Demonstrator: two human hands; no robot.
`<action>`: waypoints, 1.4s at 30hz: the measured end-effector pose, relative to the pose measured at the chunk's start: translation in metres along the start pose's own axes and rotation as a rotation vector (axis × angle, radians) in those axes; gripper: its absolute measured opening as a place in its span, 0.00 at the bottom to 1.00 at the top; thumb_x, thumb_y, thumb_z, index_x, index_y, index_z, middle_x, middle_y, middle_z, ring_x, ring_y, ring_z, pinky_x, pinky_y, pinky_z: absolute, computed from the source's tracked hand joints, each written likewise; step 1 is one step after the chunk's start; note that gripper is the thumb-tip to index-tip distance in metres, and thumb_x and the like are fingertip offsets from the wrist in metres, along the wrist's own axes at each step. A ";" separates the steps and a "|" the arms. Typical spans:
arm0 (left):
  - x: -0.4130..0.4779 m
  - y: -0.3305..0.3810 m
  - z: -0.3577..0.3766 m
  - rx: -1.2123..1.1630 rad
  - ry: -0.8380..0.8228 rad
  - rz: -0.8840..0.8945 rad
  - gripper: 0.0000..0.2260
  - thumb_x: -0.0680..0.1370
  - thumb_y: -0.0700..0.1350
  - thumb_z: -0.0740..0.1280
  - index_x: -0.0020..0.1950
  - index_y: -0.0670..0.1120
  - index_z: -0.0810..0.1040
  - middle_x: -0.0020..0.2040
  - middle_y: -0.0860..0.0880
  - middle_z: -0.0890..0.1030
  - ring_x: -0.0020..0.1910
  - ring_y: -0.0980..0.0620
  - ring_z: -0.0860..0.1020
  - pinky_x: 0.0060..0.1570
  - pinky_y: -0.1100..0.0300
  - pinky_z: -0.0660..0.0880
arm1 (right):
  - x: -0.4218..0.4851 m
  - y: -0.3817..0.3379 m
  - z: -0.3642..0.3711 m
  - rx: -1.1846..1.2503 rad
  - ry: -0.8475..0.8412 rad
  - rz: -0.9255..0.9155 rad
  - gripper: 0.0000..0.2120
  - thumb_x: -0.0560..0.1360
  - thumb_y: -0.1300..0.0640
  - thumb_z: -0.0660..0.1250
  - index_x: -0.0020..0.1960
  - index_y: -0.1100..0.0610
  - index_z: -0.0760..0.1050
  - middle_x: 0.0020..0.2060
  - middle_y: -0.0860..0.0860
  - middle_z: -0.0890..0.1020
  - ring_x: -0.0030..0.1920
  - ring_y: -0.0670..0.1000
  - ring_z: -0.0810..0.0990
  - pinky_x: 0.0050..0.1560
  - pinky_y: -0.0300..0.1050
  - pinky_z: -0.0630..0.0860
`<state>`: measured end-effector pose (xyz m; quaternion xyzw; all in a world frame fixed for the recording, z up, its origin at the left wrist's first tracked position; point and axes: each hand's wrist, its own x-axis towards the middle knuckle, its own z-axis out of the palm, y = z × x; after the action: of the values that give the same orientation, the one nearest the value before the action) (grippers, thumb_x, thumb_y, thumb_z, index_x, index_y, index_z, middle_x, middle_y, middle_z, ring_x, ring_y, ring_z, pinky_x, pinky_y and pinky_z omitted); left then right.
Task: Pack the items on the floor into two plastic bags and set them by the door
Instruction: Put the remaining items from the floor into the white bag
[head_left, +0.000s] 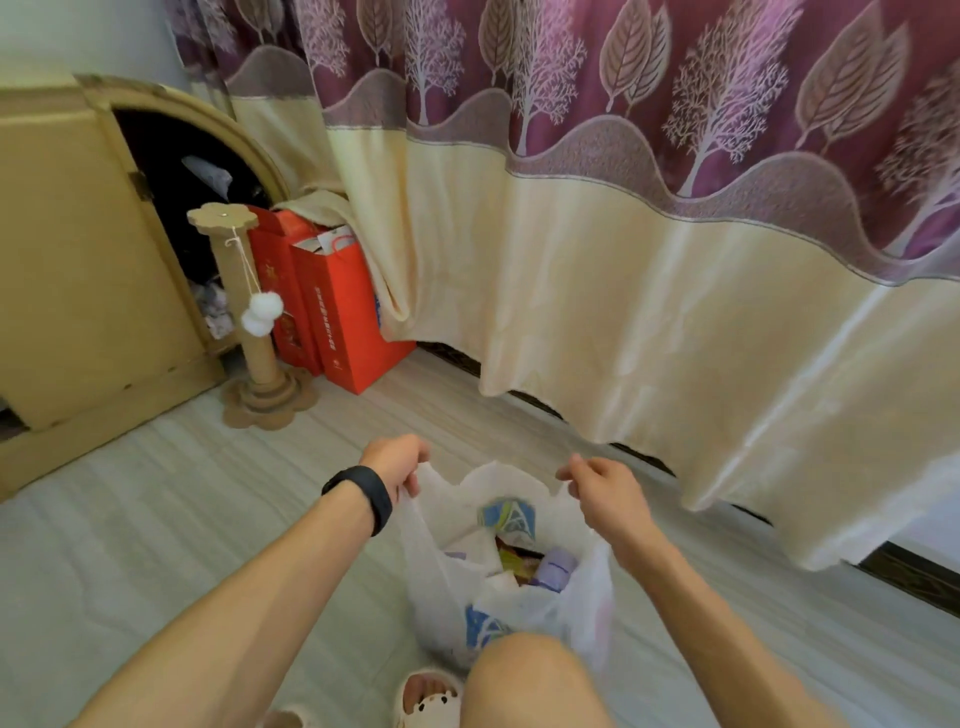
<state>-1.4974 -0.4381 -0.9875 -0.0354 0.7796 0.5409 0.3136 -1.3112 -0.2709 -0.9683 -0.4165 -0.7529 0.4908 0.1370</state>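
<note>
The white plastic bag (447, 571) sits low between both hands, just ahead of the person's knee (530, 675) and over the pale floor (156, 519). The left hand (400, 462) curls round its left handle and the right hand (597, 488) pinches the right one, so the mouth is stretched side to side. A purple bottle (556, 569) and packets lie inside. Neither hand is nearer. No door is in view.

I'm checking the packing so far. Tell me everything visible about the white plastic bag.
The white plastic bag is thin, translucent and crinkled, with blue print on its sides. It sits low at the pale floor just beyond the person's knee, mouth held open: the left hand grips one handle, the right hand pinches the other. Inside show a lavender container and colourful packets.
</note>
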 end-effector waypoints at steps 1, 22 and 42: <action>-0.001 0.006 -0.016 0.019 0.018 0.013 0.08 0.75 0.40 0.66 0.49 0.36 0.76 0.20 0.47 0.67 0.23 0.47 0.66 0.41 0.53 0.70 | 0.000 -0.014 0.010 -0.015 -0.025 -0.046 0.15 0.80 0.51 0.60 0.41 0.52 0.80 0.34 0.47 0.80 0.34 0.48 0.76 0.32 0.43 0.69; 0.011 -0.120 -0.142 0.747 0.075 0.293 0.10 0.79 0.53 0.59 0.41 0.52 0.76 0.38 0.52 0.79 0.36 0.53 0.78 0.38 0.54 0.76 | 0.000 -0.020 0.202 -0.757 -0.889 -0.329 0.12 0.78 0.48 0.63 0.42 0.51 0.81 0.39 0.45 0.84 0.38 0.43 0.78 0.38 0.38 0.71; 0.205 -0.154 -0.169 -0.421 -0.272 -0.470 0.14 0.83 0.52 0.58 0.67 0.53 0.75 0.41 0.49 0.82 0.24 0.56 0.64 0.21 0.66 0.57 | 0.135 -0.006 0.345 0.175 -0.798 0.407 0.14 0.82 0.50 0.59 0.54 0.51 0.82 0.37 0.49 0.80 0.25 0.46 0.62 0.22 0.38 0.56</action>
<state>-1.6770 -0.5899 -1.1857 -0.2057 0.5725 0.6025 0.5166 -1.6093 -0.3844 -1.1566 -0.3211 -0.6053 0.6917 -0.2282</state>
